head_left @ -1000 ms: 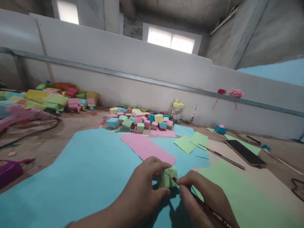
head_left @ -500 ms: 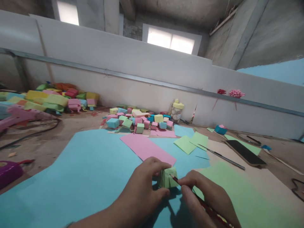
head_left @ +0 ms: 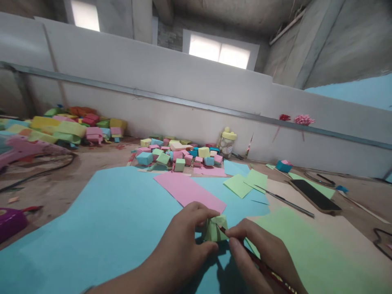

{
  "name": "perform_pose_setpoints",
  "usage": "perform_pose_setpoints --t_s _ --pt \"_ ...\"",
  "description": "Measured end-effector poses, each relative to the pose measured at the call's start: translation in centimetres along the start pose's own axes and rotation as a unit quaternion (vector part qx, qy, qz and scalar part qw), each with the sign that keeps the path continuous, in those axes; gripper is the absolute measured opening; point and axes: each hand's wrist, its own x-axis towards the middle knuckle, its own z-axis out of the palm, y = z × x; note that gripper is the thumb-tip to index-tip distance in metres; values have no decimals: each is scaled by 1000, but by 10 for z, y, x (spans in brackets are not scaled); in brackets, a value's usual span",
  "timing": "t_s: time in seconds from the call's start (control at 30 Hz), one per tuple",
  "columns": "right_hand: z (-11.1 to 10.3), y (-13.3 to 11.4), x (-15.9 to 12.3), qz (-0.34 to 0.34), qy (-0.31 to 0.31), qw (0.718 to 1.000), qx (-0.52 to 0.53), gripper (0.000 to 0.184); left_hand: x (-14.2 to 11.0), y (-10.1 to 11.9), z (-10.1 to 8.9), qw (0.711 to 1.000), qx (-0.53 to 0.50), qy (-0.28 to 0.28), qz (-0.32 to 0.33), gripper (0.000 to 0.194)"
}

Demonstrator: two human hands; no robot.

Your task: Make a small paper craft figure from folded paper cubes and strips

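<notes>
Just above the large blue paper sheet [head_left: 101,220], my left hand [head_left: 183,241] grips a small light green paper box [head_left: 216,232] between thumb and fingers. My right hand [head_left: 260,253] is closed around a dark red pencil [head_left: 265,267], held like a writing tool. The pencil's tip meets the face of the green box turned toward the right hand. Beyond the left hand lies a pink paper strip [head_left: 190,190], its near end close to the fingers. Light green paper [head_left: 306,245] extends beside and under the right hand.
Several small paper boxes [head_left: 179,155] cluster at the back beside a yellow-lidded jar [head_left: 227,143]. More folded paper pieces [head_left: 70,126] pile up left, near a pink glue gun [head_left: 27,149]. A purple tape dispenser [head_left: 12,223], a thin metal tool [head_left: 284,201] and a phone [head_left: 315,196] lie around.
The pencil tip and right hand have shifted slightly left across the box's face. My left hand keeps its hold on the box, almost unmoved.
</notes>
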Motion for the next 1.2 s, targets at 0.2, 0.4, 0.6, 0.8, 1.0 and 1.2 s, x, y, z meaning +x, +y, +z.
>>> perform_pose_setpoints --t_s 0.2,0.4,0.6,0.8,1.0,1.2 --pt "0 0 0 -13 4 1000 9 8 0 -2 0 1000 2 -1 -4 40" --pt "0 2 0 -6 0 1000 0 9 -1 0 0 1000 0 3 1 43" --pt "1 1 1 2 0 1000 14 9 -1 0 -1 1000 3 4 3 43" --pt "-8 -7 1 74 59 994 47 12 0 2 -2 1000 -2 -3 -8 44" --pt "-12 -6 2 109 48 991 53 17 0 0 -1 1000 -8 -1 -12 44" --pt "-8 -3 1 97 12 994 53 14 0 0 -1 1000 -10 -2 -12 45"
